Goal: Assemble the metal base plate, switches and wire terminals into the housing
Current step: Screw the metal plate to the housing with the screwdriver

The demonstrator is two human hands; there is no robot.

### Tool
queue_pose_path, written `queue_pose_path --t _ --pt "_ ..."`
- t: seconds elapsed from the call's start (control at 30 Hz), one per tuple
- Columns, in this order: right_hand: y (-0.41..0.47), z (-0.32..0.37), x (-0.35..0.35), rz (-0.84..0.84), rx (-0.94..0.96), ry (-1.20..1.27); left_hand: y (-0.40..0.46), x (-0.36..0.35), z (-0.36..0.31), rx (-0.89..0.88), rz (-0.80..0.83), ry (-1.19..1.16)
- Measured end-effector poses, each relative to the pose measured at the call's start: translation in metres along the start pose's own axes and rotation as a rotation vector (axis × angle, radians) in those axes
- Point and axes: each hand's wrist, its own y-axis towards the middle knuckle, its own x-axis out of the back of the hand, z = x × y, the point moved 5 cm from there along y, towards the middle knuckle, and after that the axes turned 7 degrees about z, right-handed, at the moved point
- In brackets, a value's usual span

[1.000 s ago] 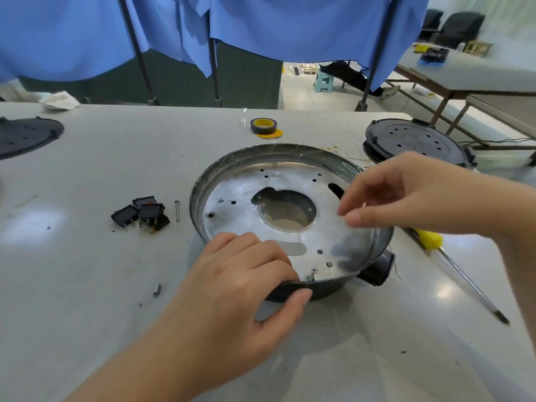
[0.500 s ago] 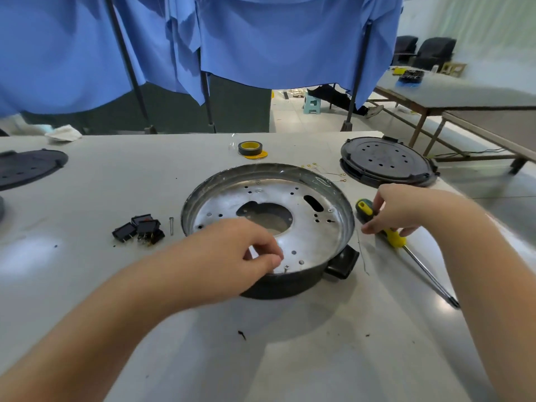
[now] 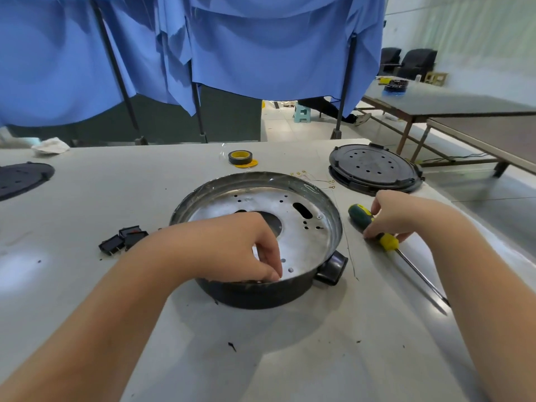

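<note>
The round black housing [image 3: 258, 294] stands near the middle of the desk [image 3: 87, 198], with the perforated metal base plate [image 3: 301, 239] lying inside it. The left hand [image 3: 232, 248] reaches over the near rim, fingers curled down with their tips on the plate's near edge; whether they pinch anything cannot be told. The right hand [image 3: 397, 216] curls its fingers round the handle of a green-and-yellow screwdriver [image 3: 385, 240] that lies on the desk just right of the housing, shaft pointing toward the near right edge. Black rocker switches [image 3: 123, 240] sit left of the housing. Thin wire terminals [image 3: 316, 178] lie behind it, beside a black perforated lid [image 3: 374, 168]. A tape roll [image 3: 240, 157] rests toward the far edge.
</note>
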Motion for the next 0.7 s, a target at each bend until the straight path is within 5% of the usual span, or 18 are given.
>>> queue_pose_path --t 0.37,0.7 --pt "-0.050 0.050 0.025 -0.069 0.333 0.326 0.001 -0.001 0.002 -0.005 -0.034 -0.050" --pt "-0.100 0.086 0.042 -0.165 0.724 1.036 0.001 -0.001 0.005 -0.050 0.066 -0.119"
